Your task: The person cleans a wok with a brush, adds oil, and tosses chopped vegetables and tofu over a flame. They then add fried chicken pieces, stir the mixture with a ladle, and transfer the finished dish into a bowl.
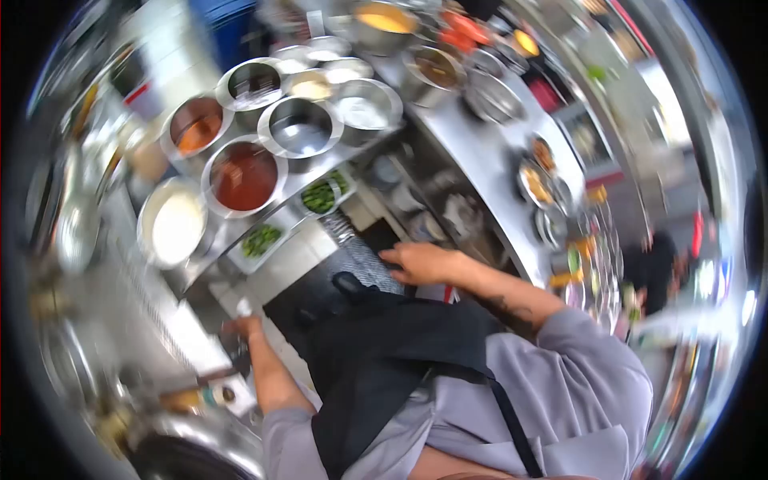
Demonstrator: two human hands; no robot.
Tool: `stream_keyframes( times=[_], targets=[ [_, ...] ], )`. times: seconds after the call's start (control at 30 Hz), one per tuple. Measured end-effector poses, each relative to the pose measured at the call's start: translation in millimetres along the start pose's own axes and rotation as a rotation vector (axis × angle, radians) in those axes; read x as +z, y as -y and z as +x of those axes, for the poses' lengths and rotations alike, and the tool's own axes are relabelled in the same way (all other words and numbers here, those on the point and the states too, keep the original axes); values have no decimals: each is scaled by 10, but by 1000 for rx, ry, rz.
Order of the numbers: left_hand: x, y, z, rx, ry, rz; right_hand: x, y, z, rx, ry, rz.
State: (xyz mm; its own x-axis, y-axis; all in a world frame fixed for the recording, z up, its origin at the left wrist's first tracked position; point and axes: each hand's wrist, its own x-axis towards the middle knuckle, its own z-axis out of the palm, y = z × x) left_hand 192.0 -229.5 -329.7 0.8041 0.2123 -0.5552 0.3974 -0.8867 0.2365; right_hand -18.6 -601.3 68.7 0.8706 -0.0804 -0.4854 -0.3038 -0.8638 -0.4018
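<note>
Reaching out, the right hand [418, 262] has an open grip, I can't tell for the left hand [242, 326], and a bumped pot [176, 226] could spill over the tabletop [320, 166].

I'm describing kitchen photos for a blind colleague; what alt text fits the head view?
A person's right hand, loosely curled, and blurred left hand reach out past a black apron. Beyond them stand wide metal pots, one holding red liquid, another white; greens sit nearer the hands.
</note>
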Motion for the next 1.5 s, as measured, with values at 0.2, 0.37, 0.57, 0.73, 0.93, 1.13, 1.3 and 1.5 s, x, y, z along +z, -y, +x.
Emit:
stream_keyframes(
  times=[0.2, 0.37, 0.57, 0.73, 0.93, 1.13, 1.3, 1.5],
  targets=[
    [-213, 92, 573, -111, 131, 416, -577, -1197, -739, 392, -467, 321],
    [-605, -461, -329, -294, 272, -24, -277, -2517, -1788, 759, -1019, 1543],
    [-1126, 10, -494, -128, 277, -19, 485, -3343, -2508, 682, -1610, 2247],
    [-1888, -1196, 461, -40, 303, -42, 777, -3752, -2957, 682, -1610, 2361],
    [-1611, -1315, 74, 50, 366, -96, 738, -3924, -3161, 854, -1206, 2290],
    [-1427, -1333, -218, 140, 437, -161, 802, -3937, -3164, 826, -1222, 2265],
    [-1323, -1594, -231, 218, 501, -206, 792, -3876, -3189, 790, -1258, 2295],
    [-1896, -1833, 211, 297, 574, -254, 772, -3828, -3108, 664, -1254, 2374]
  ],
)
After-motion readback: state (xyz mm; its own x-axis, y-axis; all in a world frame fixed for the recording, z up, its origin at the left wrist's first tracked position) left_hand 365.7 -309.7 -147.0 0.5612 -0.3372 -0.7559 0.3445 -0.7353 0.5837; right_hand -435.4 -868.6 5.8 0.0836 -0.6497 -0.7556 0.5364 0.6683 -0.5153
